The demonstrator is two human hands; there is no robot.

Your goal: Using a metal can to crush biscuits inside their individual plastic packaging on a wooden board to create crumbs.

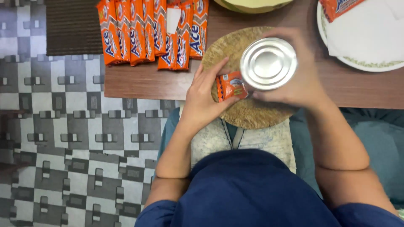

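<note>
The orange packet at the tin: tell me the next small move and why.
Probably slide the orange packet further in under the steel tin. The left hand pinches the packet's outer end, its other end hidden behind the tin, which the right hand holds tilted over the round woven mat.

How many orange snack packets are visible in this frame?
About 9: roughly seven in a row on the wooden table at the top, one in the left hand beside the steel container, one on the white plate. Overlaps may hide more.
</note>
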